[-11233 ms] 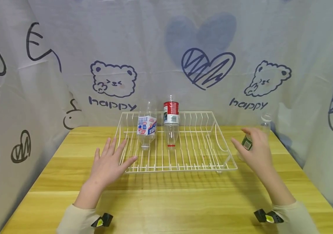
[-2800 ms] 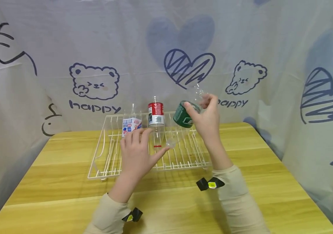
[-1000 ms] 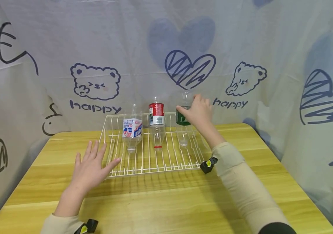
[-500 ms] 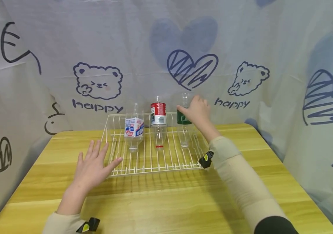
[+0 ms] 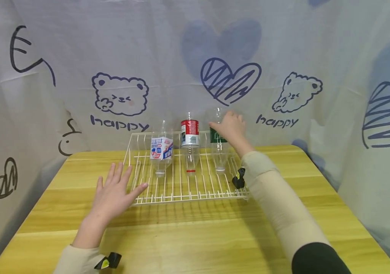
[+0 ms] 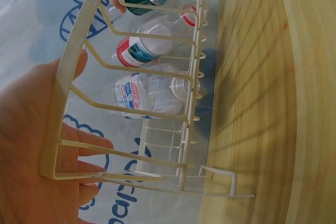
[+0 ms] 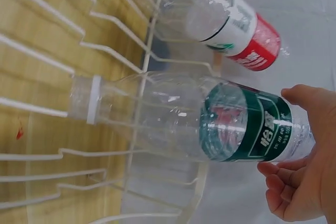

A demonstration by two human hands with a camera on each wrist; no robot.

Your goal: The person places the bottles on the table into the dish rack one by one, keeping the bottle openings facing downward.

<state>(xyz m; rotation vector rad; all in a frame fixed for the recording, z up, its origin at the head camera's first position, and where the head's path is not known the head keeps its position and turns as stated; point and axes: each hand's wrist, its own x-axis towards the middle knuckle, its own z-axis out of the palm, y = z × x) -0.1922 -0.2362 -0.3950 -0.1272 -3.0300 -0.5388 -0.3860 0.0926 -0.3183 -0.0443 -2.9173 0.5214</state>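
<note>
A clear plastic bottle with a green label (image 5: 220,158) leans neck down in the white wire rack (image 5: 188,198). My right hand (image 5: 230,125) grips it near its raised base, with the thumb on one side and curled fingers on the other, as the right wrist view shows at the green label (image 7: 262,124). Left of it, a bottle with a red and white label (image 5: 190,131) and a bottle with a blue and white label (image 5: 161,148) also stand neck down in the rack. My left hand (image 5: 114,196) is at the rack's left front corner, fingers spread straight.
The rack stands on a wooden table (image 5: 181,236), near its back edge. Behind it hangs a pale curtain (image 5: 167,57) with drawn bears and hearts, which also closes in both sides.
The green-labelled bottle went from the table right of the rack, through a tilted hold over it, to neck down in it. My left hand reached over the rack, then returned left.
</note>
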